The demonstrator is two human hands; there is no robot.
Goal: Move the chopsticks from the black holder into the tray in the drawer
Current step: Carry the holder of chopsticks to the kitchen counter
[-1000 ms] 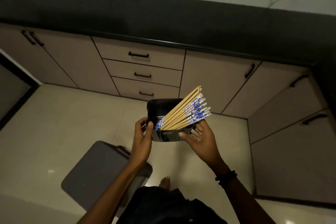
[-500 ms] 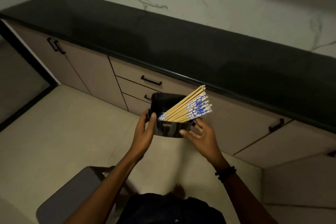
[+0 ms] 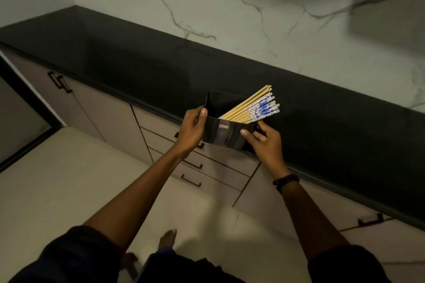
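I hold a glossy black holder (image 3: pixel 224 132) in front of me, over the counter's front edge. Several wooden chopsticks (image 3: pixel 251 109) with blue-and-white patterned ends lean out of it toward the upper right. My left hand (image 3: pixel 192 130) grips the holder's left side with the thumb on its rim. My right hand (image 3: pixel 264 142) grips its right side from below, thumb on the front face. The three drawers (image 3: pixel 207 156) below the counter are closed, so no tray is visible.
A long black countertop (image 3: pixel 161 69) runs from the left to the lower right, against a marble-patterned wall (image 3: pixel 253 7). Beige cabinet doors with black handles (image 3: pixel 60 82) stand below it. My bare foot (image 3: pixel 167 239) is on the pale tiled floor (image 3: pixel 57 190).
I have stepped closer to the counter and raised the holder up to its edge. The grey object on the floor has dropped out of view. Both hands keep their grip.
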